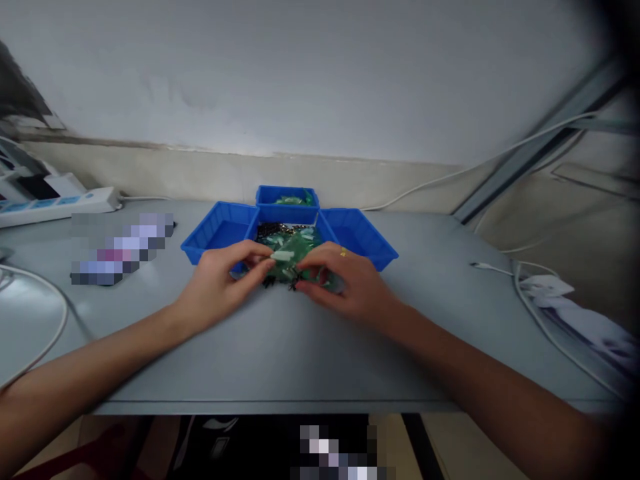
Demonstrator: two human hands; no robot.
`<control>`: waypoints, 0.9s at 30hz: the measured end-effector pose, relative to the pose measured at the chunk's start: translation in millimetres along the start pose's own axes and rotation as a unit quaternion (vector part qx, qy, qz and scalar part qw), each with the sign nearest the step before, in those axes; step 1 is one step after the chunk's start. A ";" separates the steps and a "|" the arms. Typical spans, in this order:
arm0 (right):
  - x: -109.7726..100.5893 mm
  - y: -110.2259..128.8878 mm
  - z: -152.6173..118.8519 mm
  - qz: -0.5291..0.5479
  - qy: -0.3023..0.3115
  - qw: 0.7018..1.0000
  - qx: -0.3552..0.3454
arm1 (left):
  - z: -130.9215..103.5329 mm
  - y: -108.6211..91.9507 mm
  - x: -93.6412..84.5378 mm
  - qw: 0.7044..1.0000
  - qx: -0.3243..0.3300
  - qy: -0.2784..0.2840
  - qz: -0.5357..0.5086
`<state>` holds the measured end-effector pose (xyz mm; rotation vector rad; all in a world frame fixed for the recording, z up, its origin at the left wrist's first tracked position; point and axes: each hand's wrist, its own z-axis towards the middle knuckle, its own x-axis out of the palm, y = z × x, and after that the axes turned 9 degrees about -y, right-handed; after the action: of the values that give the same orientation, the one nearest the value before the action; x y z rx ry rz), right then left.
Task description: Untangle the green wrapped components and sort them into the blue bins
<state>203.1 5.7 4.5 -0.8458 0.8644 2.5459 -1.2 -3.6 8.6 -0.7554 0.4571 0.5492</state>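
Observation:
A green plastic bag with pale pieces [303,245] lies between my hands at the middle of the table. My left hand [225,277] is at its left side, thumb and forefinger closed on a pale green strip [283,255]. On the right, my right hand [345,277] has its fingers pinched near small black pieces [295,283]; what they hold is too small to make out. Dark metallic parts [273,230] lie behind the bag. Blue trays stand around: a left one [220,230], a right one [357,233] and a back one [287,212] holding green items.
A white power strip [60,207] lies at the back left, near a pixelated object [123,250]. White cables run at both sides. A white bundle [575,310] is at the right. The grey table's front edge [280,407] is close to me.

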 end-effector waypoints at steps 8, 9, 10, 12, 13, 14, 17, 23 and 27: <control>11.5 1.9 -3.5 0.019 0.103 0.993 0.052 | -0.5 -4.7 6.8 0.978 -0.072 0.143 -0.132; 10.9 2.6 -3.0 0.031 0.113 0.991 0.062 | -0.6 -5.8 6.6 0.974 -0.076 0.158 -0.145; 10.0 3.0 -2.2 0.042 0.118 0.990 0.070 | -0.5 -6.5 6.3 0.970 -0.078 0.175 -0.152; 7.8 1.9 -0.3 0.058 0.116 0.987 0.090 | 0.0 -6.4 5.6 0.968 -0.080 0.183 -0.148; 6.8 0.4 0.6 0.067 0.113 0.986 0.103 | 0.4 -5.4 5.5 0.972 -0.087 0.167 -0.140; 6.0 -1.6 1.4 0.078 0.109 0.984 0.117 | 0.9 -3.9 5.6 0.977 -0.098 0.140 -0.130; 5.6 -8.5 2.7 0.127 0.101 0.973 0.165 | 1.9 1.8 7.1 0.982 -0.134 0.073 -0.115; 7.2 -12.6 2.1 0.178 0.105 0.955 0.215 | 0.2 4.9 9.1 0.972 -0.119 0.152 -0.135; 3.0 -12.4 3.4 0.112 0.089 0.974 0.175 | 0.0 4.7 8.2 0.978 -0.108 0.130 -0.123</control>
<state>205.2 17.7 -0.6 -0.9127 1.4895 2.4126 2.2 1.6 1.6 -1.0834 0.5425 0.2707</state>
